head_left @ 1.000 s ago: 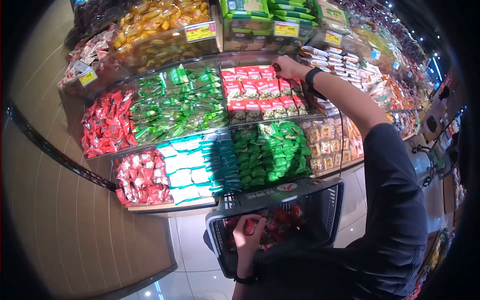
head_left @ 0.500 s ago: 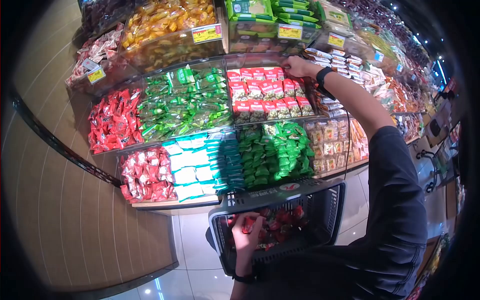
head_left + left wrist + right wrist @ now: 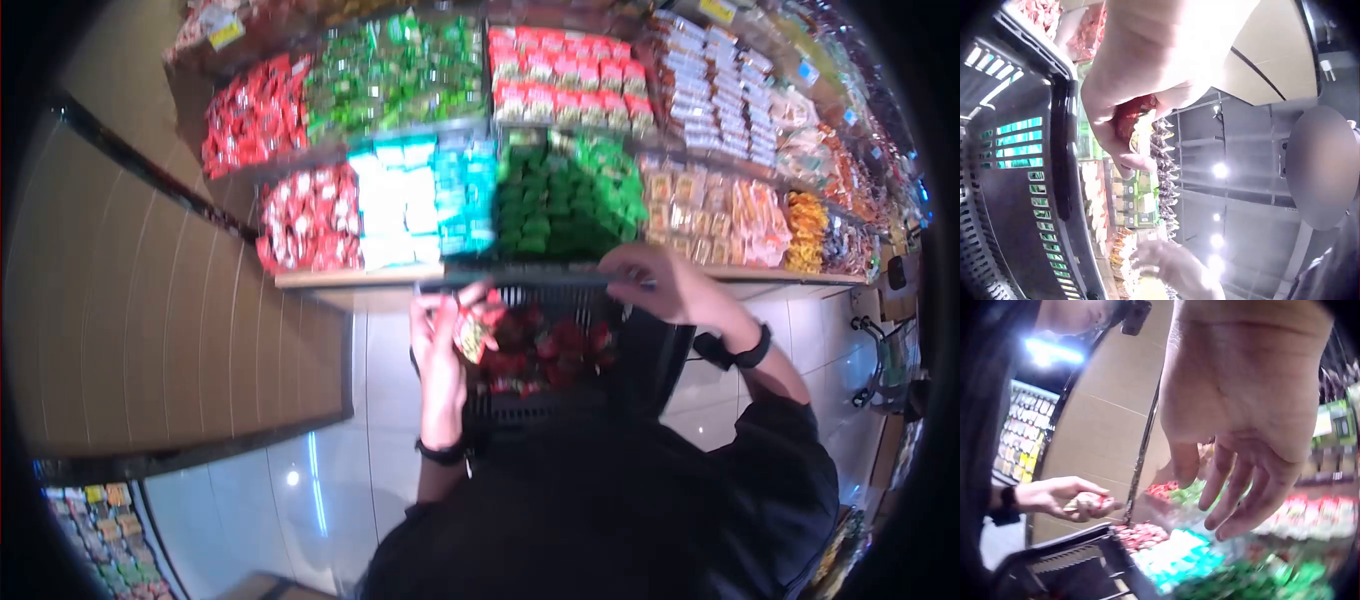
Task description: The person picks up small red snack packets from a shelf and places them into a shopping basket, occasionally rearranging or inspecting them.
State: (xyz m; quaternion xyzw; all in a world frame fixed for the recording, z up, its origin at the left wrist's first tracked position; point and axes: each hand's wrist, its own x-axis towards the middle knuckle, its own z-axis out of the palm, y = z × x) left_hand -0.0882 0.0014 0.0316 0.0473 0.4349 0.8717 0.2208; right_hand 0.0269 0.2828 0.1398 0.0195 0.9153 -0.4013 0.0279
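Observation:
The left hand (image 3: 437, 365) grips a small red packet (image 3: 476, 326) with a pale green patterned part, at the left side of the dark basket (image 3: 655, 375). In the left wrist view the fingers of this hand (image 3: 1129, 94) curl round the packet (image 3: 1129, 122) beside the basket's slotted wall. Over the basket's right rim hangs the right hand (image 3: 672, 285), blurred, with nothing visible in it. The right wrist view shows the right hand (image 3: 1244, 412) with its fingers loosely bent and apart. Several red packets (image 3: 550, 350) lie in the basket.
Shelf bins beyond the basket hold green packets (image 3: 570, 195), white and teal packets (image 3: 425, 200), red packets (image 3: 310, 220) and red-topped packets (image 3: 570, 75). A wooden shelf edge (image 3: 360, 277) runs just behind the basket. A brown panel (image 3: 190, 330) stands at the left, over pale floor tiles (image 3: 320, 480).
The right hand has come back from the red-topped packets to above the basket. The left hand has risen with its packet to the basket's left edge. The head view has tipped downward.

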